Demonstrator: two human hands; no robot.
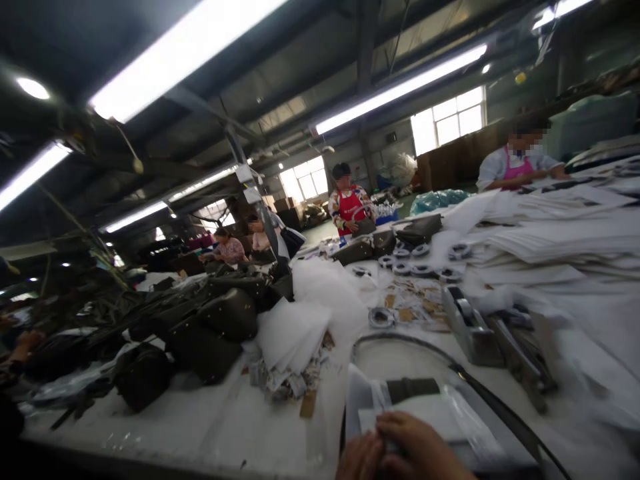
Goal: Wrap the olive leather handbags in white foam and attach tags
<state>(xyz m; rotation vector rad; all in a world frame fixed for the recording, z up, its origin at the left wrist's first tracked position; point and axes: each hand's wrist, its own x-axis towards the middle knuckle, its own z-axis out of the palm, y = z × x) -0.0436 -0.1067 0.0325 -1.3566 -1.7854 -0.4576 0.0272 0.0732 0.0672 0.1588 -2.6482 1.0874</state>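
At the bottom edge both my hands meet over a clear plastic bag (435, 417) lying on the white table (210, 420). My left hand (361, 457) and my right hand (420, 448) have their fingers curled together, pinching something small that I cannot make out. A dark strap piece (413, 389) lies in or under the bag just beyond my fingers. A thin dark strap (480, 387) loops round the bag and runs off to the lower right.
A heap of dark bags (210, 327) fills the left of the table, beside white tissue sheets (293, 333). A tape dispenser (470, 327), tape rolls (420, 267) and stacked white paper (560, 233) lie to the right. Several people work further back.
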